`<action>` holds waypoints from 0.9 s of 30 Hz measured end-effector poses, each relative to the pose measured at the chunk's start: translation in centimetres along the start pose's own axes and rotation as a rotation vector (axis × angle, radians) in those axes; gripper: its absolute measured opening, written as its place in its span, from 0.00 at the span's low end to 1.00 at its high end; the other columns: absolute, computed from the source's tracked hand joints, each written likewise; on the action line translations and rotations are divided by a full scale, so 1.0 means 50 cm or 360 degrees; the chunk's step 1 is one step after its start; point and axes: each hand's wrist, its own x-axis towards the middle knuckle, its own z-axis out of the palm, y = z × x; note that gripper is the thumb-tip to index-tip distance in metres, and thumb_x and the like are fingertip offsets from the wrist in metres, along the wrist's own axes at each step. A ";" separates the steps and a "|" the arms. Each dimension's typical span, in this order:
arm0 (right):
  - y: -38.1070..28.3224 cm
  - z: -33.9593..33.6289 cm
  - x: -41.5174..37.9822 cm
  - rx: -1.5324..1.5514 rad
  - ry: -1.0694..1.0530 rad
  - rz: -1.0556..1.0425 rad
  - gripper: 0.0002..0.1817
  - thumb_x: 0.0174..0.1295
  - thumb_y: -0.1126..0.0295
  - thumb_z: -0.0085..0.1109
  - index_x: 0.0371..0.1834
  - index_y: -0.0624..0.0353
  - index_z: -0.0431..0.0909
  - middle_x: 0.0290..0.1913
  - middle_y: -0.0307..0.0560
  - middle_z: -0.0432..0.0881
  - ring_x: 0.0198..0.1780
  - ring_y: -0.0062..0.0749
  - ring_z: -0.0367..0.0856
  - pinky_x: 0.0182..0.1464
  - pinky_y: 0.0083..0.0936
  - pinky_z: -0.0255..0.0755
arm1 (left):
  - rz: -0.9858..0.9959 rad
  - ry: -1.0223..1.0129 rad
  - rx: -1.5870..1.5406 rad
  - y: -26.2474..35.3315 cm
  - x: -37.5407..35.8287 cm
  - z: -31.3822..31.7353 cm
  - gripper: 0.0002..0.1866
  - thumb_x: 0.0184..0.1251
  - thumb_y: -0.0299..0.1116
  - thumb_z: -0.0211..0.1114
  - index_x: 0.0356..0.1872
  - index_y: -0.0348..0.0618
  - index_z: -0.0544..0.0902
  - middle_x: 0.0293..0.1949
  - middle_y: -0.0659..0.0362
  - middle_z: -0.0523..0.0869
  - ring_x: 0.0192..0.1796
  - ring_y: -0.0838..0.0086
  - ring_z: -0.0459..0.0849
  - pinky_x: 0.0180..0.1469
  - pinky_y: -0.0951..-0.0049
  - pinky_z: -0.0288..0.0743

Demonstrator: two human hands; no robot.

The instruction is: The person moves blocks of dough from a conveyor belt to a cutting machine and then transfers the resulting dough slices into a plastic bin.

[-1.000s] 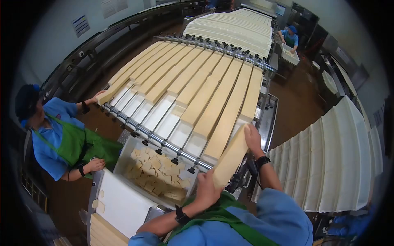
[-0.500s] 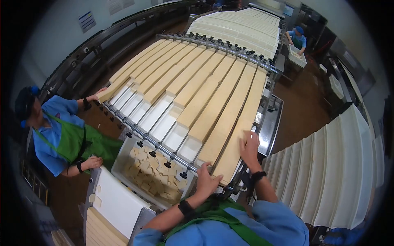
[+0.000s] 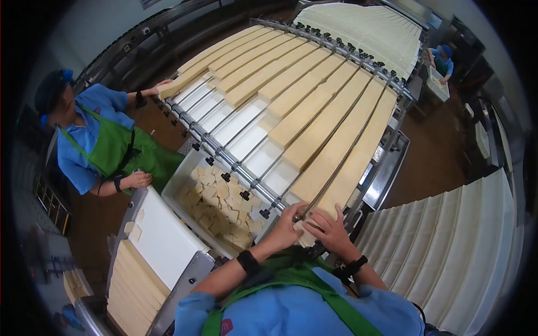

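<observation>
Long pale-yellow slabs, apparently cheese, lie side by side in lanes divided by thin metal rods. At the near end of the rightmost slab (image 3: pixel 346 182), my left hand (image 3: pixel 284 229) is closed with its fingertips and thumb at the slab's left edge. My right hand (image 3: pixel 332 231) curves over the same end from the right, its fingers bent on the top; both hands partly hide the slab's tip. A neighbouring slab (image 3: pixel 325 171) ends just beyond my left fingers. Black knobs (image 3: pixel 265 213) line the metal bar (image 3: pixel 235 167) in front.
A bin (image 3: pixel 180 204) of square pale slices stands below the bar. At left, a co-worker in a green apron (image 3: pixel 126 148) has one hand on the far-left slab. White ribbed sheeting (image 3: pixel 443 241) is at right. Another person (image 3: pixel 443 59) works at a white tub (image 3: pixel 437 85).
My right hand has come down from the slab's right side to its near end, close beside my left hand. The whole view has shifted. The co-worker's hand stays at the far-left slab.
</observation>
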 end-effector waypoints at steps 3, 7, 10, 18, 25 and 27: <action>-0.008 -0.009 0.008 -0.0130 0.0027 -0.0111 0.26 0.59 0.65 0.69 0.64 0.35 0.84 0.72 0.39 0.77 0.77 0.36 0.71 0.81 0.69 0.42 | 0.0077 0.0053 -0.0188 -0.006 -0.023 -0.064 0.43 0.54 0.09 0.65 0.74 0.50 0.72 0.61 0.55 0.72 0.65 0.69 0.74 0.62 0.70 0.79; -0.017 -0.032 0.028 0.0004 0.0088 0.0043 0.27 0.54 0.65 0.71 0.60 0.30 0.87 0.71 0.38 0.78 0.76 0.35 0.72 0.80 0.69 0.43 | -0.0045 0.0504 -0.0464 -0.046 -0.082 -0.164 0.39 0.52 0.09 0.64 0.70 0.48 0.76 0.60 0.56 0.76 0.59 0.63 0.81 0.59 0.71 0.80; -0.021 -0.024 0.030 -0.0073 0.0040 0.0066 0.25 0.55 0.65 0.72 0.58 0.30 0.88 0.70 0.39 0.79 0.76 0.38 0.72 0.80 0.70 0.44 | -0.0157 0.0981 -0.0215 -0.163 -0.119 -0.234 0.35 0.52 0.10 0.65 0.66 0.46 0.80 0.58 0.56 0.78 0.57 0.63 0.82 0.62 0.69 0.77; -0.024 -0.031 0.050 -0.0098 -0.0114 0.0083 0.22 0.58 0.66 0.72 0.57 0.33 0.88 0.72 0.39 0.76 0.79 0.40 0.67 0.80 0.72 0.41 | -0.0430 0.1445 -0.0231 -0.393 -0.218 -0.316 0.30 0.53 0.13 0.68 0.61 0.42 0.80 0.56 0.53 0.80 0.60 0.62 0.80 0.65 0.66 0.74; -0.037 -0.025 0.052 -0.0110 -0.0422 0.0254 0.38 0.61 0.65 0.70 0.77 0.46 0.69 0.81 0.52 0.63 0.84 0.48 0.57 0.81 0.72 0.35 | -0.0504 0.1537 -0.0215 -0.358 -0.241 -0.348 0.36 0.62 0.21 0.74 0.72 0.43 0.72 0.64 0.49 0.79 0.71 0.55 0.77 0.71 0.62 0.72; -0.053 -0.038 0.062 -0.0128 -0.0433 0.0175 0.40 0.60 0.62 0.71 0.77 0.48 0.69 0.81 0.55 0.62 0.84 0.53 0.55 0.81 0.71 0.35 | -0.0238 0.1431 -0.0223 -0.332 -0.271 -0.359 0.35 0.66 0.24 0.73 0.74 0.45 0.70 0.67 0.47 0.78 0.74 0.55 0.75 0.74 0.58 0.70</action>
